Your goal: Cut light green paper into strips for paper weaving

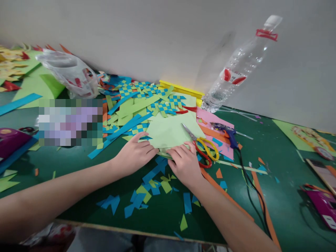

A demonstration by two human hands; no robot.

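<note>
A pale green sheet of paper (170, 129) lies in front of me, its near edge turned up into a narrow fold. My left hand (139, 152) pinches the left end of that folded edge, index finger raised a little. Close by, my right hand (185, 162) presses its fingers onto the same edge further right. Scissors (202, 140) with one yellow and one red handle lie just beyond my right hand, blades on the sheet. Blue and green woven paper pieces (164, 107) are heaped behind the sheet. The fingertips hide part of the fold.
A tilted plastic bottle (225, 82) stands by the wall. A blue glue gun (231, 136) with a black cord lies on pink paper (220, 150). A plastic bag (69, 73) is at the back left. Paper scraps (138, 201) litter the green table (86, 196).
</note>
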